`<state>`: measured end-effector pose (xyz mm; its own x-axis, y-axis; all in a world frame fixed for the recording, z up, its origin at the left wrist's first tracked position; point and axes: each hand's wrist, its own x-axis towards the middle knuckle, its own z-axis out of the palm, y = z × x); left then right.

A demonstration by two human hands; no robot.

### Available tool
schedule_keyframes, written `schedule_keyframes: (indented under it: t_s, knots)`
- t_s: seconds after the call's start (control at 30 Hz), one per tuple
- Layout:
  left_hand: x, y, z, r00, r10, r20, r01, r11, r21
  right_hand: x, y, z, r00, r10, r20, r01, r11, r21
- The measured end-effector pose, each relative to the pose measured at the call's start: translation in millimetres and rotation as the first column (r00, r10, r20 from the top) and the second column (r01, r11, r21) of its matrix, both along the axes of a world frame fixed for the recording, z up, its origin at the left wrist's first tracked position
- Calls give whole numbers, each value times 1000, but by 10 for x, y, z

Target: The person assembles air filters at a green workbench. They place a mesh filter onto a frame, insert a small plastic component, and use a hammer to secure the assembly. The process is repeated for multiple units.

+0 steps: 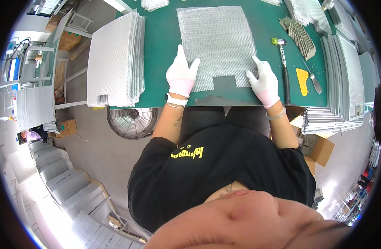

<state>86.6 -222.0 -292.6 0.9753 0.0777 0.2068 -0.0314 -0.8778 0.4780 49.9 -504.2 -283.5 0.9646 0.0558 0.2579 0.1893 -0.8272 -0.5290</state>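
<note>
A silvery metal mesh sheet (217, 41), with a rectangular notch in its near edge, lies flat on the green tabletop (159, 62). My white-gloved left hand (181, 74) rests at its near left edge, index finger stretched forward and thumb apart over the mesh. Across from it, my gloved right hand (263, 81) touches the near right edge with thumb and forefinger spread. Neither hand is closed round the sheet. The undersides of both hands are hidden.
To the left stands a thick stack of mesh panels (114, 62). On the right lie a mallet (284, 68), a yellow scraper (302, 81), a grey-handled tool (315, 83) and a row of small metal pieces (301, 39). More panels (348, 74) line the right edge. A fan (132, 122) sits below.
</note>
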Motion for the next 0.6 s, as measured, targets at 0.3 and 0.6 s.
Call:
schedule_keyframes:
  t_s: [0.3,0.6]
  knots:
    - [102,-21,163,989,63,-131,-51,994,96,26,23,236,979,-80,-187,39,976,-214]
    - [402,343,-3,945,-328,14,315,918,240,1434,239,889,971,237,19,-231,959,-166]
